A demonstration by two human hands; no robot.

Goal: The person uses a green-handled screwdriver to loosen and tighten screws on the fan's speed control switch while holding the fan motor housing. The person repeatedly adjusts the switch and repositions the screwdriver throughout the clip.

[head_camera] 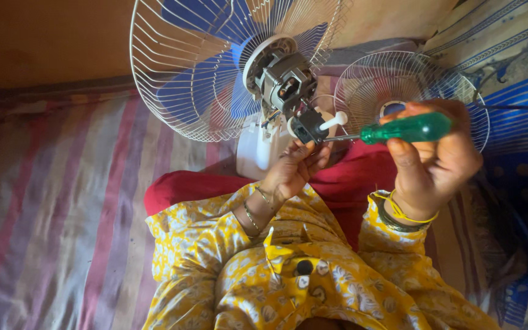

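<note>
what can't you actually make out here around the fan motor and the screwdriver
Head view only:
- Tip of the screwdriver: it ends at the dark block under the motor; any screw is too small to see.
- Left hand: fingertips are tucked under that block, so its grip is unclear.
- Right hand: palm faces away behind the green handle.
- Fan base: lower part hidden by the left hand and red cloth.
- Loose grille: far side hidden by the right hand.

No packages in sight, no signs, no screens. One small candidate only: a round label (392, 108) with a blue ring at the hub of the loose wire guard, just above the screwdriver handle, too blurred to tell more.
</note>
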